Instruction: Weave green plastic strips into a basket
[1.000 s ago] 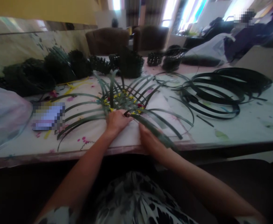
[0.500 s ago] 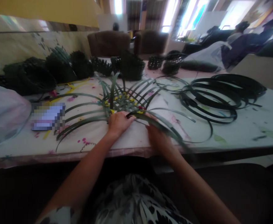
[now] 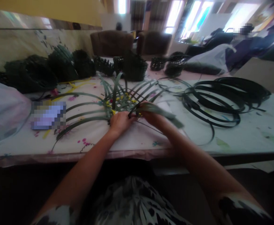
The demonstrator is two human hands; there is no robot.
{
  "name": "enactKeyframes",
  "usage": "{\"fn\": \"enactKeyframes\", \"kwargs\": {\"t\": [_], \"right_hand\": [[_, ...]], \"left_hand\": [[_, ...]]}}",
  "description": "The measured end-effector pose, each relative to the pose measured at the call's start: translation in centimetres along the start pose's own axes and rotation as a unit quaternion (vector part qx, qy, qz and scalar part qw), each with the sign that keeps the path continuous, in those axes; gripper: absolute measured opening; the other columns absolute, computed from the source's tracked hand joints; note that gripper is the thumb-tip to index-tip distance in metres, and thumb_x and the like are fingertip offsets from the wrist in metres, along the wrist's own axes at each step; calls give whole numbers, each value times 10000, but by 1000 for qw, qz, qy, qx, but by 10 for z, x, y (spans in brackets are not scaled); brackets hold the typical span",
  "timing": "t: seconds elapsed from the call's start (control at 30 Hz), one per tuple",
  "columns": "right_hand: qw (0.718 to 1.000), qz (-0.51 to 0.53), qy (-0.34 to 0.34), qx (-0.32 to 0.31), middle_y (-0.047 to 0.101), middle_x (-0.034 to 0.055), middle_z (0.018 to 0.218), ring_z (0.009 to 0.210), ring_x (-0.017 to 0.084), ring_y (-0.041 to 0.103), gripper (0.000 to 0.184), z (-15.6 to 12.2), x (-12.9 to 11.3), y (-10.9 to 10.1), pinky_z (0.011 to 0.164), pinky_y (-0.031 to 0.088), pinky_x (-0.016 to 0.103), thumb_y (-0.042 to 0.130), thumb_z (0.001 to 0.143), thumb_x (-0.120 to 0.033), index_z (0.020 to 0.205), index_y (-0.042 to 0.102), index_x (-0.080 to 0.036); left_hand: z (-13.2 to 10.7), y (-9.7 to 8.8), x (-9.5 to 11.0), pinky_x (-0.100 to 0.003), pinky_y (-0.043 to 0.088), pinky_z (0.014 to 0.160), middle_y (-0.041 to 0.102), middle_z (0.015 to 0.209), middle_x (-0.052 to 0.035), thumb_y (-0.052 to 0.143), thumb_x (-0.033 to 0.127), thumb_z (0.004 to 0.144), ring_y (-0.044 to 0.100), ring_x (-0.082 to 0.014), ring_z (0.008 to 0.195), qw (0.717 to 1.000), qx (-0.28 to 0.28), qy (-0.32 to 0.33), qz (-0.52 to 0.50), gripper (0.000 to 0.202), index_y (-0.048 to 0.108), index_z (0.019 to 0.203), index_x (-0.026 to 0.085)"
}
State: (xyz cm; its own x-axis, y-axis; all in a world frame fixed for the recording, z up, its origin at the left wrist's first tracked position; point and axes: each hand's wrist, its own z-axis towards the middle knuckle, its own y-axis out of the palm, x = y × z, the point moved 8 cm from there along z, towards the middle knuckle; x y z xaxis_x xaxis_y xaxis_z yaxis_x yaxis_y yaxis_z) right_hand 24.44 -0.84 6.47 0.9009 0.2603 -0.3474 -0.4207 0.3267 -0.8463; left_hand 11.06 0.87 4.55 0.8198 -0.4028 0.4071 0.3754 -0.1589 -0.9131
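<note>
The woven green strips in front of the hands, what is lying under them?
Under the woven green strips a pale flowered tablecloth shows between the splayed ends. The left hand and right hand cover the near edge, so what lies there cannot be seen.

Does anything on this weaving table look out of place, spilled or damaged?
Nothing stands out. Both hands, left hand and right hand, work at the near edge of the woven mat, whose green strips fan outward. Coiled dark strips lie loosely to the right and dark bundles line the back; no breakage is visible.
</note>
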Motion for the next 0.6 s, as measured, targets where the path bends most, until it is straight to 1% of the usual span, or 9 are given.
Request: {"fn": "enactKeyframes", "kwargs": {"t": [0.07,0.1,0.2,0.3,0.37,0.4,0.47,0.53,0.6], "right_hand": [[998,49,27,2,673,61,850,809,181,618,225,11,7,4,743,488,287,463,897,-198,875,683,-158],[995,96,41,0,662,52,818,774,176,607,204,14,9,6,713,480,284,475,877,-201,869,673,-149],[973,221,67,-10,621,24,732,694,156,569,132,20,11,13,646,446,264,515,798,-200,783,633,-142],[960,266,87,-16,585,8,679,640,136,537,107,22,8,16,606,421,245,518,762,-188,725,610,-146],[948,292,119,-43,577,4,663,598,126,525,139,22,10,21,572,410,237,496,776,-187,751,625,-143],[946,294,128,-55,581,6,664,594,125,527,154,20,11,21,568,408,236,489,789,-190,762,633,-141],[961,248,112,-49,595,19,692,637,132,544,166,15,12,15,610,422,244,506,821,-205,750,642,-140],[984,166,50,-30,604,36,763,710,138,553,163,5,9,6,689,432,260,560,837,-214,720,646,-140],[993,110,-20,-35,599,51,846,769,142,555,166,-7,3,3,750,435,273,597,855,-215,721,660,-139]], "left_hand": [[4,0,-1,-311,489,813,762,1049,-38,601,478,880,687,-258,987,1000,-4,-1,5,306,764,1103,346],[7,0,-2,-314,489,818,761,1043,-50,608,486,873,685,-264,991,1000,-2,-6,10,314,771,1089,326],[14,4,-5,-319,490,828,760,992,-78,628,526,850,682,-275,992,999,-3,-30,16,356,779,1056,278],[20,9,-8,-334,493,799,756,946,-99,604,610,843,691,-289,951,999,8,-46,18,441,782,1028,251],[22,11,-7,-339,491,776,754,949,-114,575,615,860,694,-296,932,999,24,-43,24,458,786,1003,234],[23,12,-7,-337,488,769,754,954,-114,566,598,873,694,-292,928,999,29,-37,23,443,787,1000,236],[25,14,-6,-323,482,766,757,963,-96,557,556,893,693,-272,926,999,29,-21,8,393,785,1008,257],[25,14,-6,-312,479,763,759,964,-78,569,539,890,691,-257,922,999,30,-13,-17,364,781,1009,269],[26,13,-9,-307,480,756,759,977,-72,597,528,869,691,-254,920,998,33,-18,-40,347,776,1004,263]]}}
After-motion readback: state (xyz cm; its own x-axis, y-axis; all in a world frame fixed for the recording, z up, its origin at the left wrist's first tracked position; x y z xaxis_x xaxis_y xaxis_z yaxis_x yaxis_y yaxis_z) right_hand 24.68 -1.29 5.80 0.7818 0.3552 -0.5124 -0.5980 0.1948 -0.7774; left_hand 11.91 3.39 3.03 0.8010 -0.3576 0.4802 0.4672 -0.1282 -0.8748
